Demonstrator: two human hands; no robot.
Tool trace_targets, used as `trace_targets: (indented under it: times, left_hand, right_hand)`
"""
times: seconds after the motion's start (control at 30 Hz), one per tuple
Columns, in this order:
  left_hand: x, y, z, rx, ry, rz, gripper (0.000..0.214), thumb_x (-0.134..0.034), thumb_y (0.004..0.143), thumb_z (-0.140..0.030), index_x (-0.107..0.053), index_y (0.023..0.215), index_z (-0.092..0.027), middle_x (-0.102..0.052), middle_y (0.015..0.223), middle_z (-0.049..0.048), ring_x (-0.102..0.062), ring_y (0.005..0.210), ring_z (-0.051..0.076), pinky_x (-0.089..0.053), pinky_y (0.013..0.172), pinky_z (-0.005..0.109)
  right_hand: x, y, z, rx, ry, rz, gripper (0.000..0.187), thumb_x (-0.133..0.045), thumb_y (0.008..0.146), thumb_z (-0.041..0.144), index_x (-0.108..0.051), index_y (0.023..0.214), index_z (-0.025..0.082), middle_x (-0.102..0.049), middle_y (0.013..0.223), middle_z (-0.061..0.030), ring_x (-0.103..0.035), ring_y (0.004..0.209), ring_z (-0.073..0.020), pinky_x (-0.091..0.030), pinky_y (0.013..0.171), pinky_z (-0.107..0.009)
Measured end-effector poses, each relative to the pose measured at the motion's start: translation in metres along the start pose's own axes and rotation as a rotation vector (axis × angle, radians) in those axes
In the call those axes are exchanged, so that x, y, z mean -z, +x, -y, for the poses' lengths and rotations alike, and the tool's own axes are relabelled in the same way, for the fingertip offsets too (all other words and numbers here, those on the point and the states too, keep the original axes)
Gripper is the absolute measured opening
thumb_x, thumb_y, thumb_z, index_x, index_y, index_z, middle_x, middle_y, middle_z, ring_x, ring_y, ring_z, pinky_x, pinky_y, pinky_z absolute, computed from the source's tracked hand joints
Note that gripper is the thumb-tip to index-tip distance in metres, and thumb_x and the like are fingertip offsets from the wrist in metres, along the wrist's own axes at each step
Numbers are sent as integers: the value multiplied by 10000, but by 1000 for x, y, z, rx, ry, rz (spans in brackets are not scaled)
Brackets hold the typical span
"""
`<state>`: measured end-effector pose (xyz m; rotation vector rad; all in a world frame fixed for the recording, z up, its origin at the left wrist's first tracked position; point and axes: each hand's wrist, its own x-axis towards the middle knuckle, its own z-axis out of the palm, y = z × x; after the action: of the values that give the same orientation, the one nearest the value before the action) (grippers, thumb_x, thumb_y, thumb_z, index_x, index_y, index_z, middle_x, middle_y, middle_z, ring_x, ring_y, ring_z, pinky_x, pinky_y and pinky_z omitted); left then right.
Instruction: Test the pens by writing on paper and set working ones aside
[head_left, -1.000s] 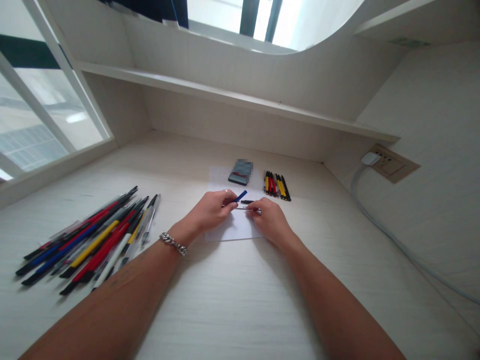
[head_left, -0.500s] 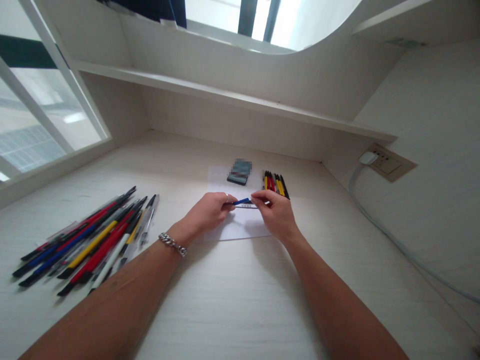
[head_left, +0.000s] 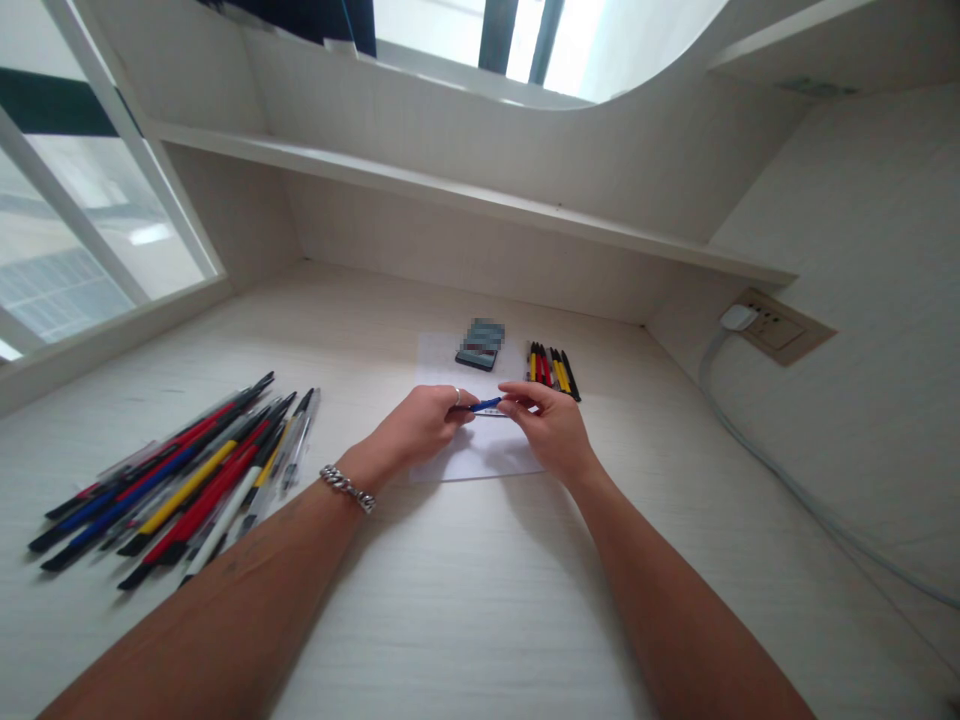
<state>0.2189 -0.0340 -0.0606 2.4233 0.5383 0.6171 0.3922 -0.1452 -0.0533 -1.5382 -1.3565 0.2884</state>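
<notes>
A blue pen [head_left: 487,404] is held level between my two hands, above a white sheet of paper [head_left: 480,455]. My left hand [head_left: 435,415] pinches its left end, with a ring on one finger and a chain bracelet on the wrist. At its other end, the fingertips of my right hand [head_left: 546,420] are closed on the pen. Just beyond my right hand lies a row of pens [head_left: 551,368] in black, yellow and red. A phone [head_left: 481,345] rests on the paper's far part, its screen blurred.
A larger heap of pens [head_left: 195,475] in several colours spreads over the desk's left side, close to my left forearm. At the right wall, a white plug [head_left: 739,317] sits in a socket plate [head_left: 784,328], its cable [head_left: 780,490] trailing down. A shelf [head_left: 465,196] crosses behind the desk.
The right fingertips have shifted slightly left along the blue pen, and less of it shows between my hands. Otherwise the scene stays the same.
</notes>
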Motion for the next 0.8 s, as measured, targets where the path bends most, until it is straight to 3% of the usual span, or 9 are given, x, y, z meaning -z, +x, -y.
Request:
trace_targets:
  times: [0.17, 0.37, 0.67, 0.8]
  left_hand:
    - [1, 0, 0, 49, -37, -51, 236, -546, 874, -226, -702, 1047, -187, -739, 918, 60, -655, 791, 172, -488, 727, 289]
    - [2, 1, 1, 53, -94, -106, 265, -542, 880, -240, -664, 1111, -191, -736, 922, 50, -663, 770, 157, -496, 704, 271]
    - [5, 1, 1, 86, -41, -94, 255, -534, 883, -256, -674, 1083, -186, -733, 904, 55, -657, 771, 162, -477, 703, 273]
    - [7, 1, 3, 94, 22, -104, 255, -522, 881, -236, -689, 1069, -192, -735, 928, 58, -647, 793, 172, -471, 728, 288]
  right_hand:
    - [11, 4, -13, -37, -242, -34, 157, -642, 823, 261, -737, 931, 200, -729, 913, -56, -638, 773, -173, -485, 741, -302]
    - [16, 4, -28, -94, -577, 118, 130, -636, 817, 240, -748, 878, 216, -699, 922, -56, -607, 821, -191, -431, 773, -310]
    - [7, 3, -25, -143, -653, 238, 107, -625, 809, 236, -730, 806, 215, -684, 886, -57, -585, 823, -183, -398, 740, -282]
    - [8, 2, -22, -152, -611, 182, 137, -556, 840, 198, -687, 803, 206, -689, 862, -57, -590, 799, -184, -398, 709, -286]
